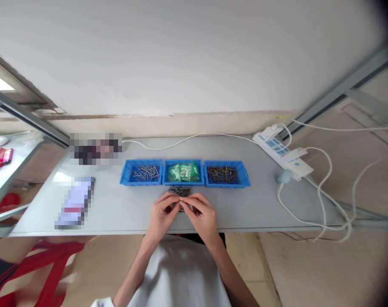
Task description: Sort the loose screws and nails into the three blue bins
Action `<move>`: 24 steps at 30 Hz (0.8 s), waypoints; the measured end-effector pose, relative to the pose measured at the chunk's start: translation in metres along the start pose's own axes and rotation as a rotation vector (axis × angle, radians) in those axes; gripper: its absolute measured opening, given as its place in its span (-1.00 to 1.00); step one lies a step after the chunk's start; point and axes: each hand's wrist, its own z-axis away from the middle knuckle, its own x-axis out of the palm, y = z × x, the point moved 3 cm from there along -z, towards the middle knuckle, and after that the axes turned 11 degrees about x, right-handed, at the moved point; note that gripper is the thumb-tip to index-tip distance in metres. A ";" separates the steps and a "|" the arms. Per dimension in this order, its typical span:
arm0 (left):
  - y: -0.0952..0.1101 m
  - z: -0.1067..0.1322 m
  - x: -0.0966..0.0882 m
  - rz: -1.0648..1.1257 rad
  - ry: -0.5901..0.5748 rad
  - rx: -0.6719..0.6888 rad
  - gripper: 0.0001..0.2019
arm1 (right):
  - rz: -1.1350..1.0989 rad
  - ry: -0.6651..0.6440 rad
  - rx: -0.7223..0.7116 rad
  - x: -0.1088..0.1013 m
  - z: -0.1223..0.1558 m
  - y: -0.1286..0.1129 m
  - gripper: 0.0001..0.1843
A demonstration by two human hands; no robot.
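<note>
Steel screws [180,190] half hidden behind left hand [162,215].

Three blue bins [185,182], green bits [183,172] in the middle bin, white power strip [281,150], pale grey table [123,209]

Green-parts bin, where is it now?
Head view, table centre: the green-parts bin is the middle of three blue bins, between the left bin and right bin of metal fasteners, just beyond the screw pile and the left hand and right hand.
</note>
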 end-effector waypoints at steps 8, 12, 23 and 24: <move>-0.004 0.000 0.000 -0.017 0.013 -0.032 -0.83 | 0.053 0.012 0.000 0.002 0.001 -0.003 -0.81; -0.001 -0.001 -0.003 -0.072 0.059 -0.082 -0.79 | 0.133 0.138 -0.044 -0.017 -0.013 -0.012 -0.84; -0.007 0.005 -0.006 -0.004 0.143 -0.184 -0.65 | 0.494 0.479 -0.015 -0.085 -0.040 -0.009 -0.72; -0.007 0.005 -0.006 -0.002 0.147 -0.189 -0.65 | 0.483 0.442 -0.026 -0.080 -0.032 -0.008 -0.75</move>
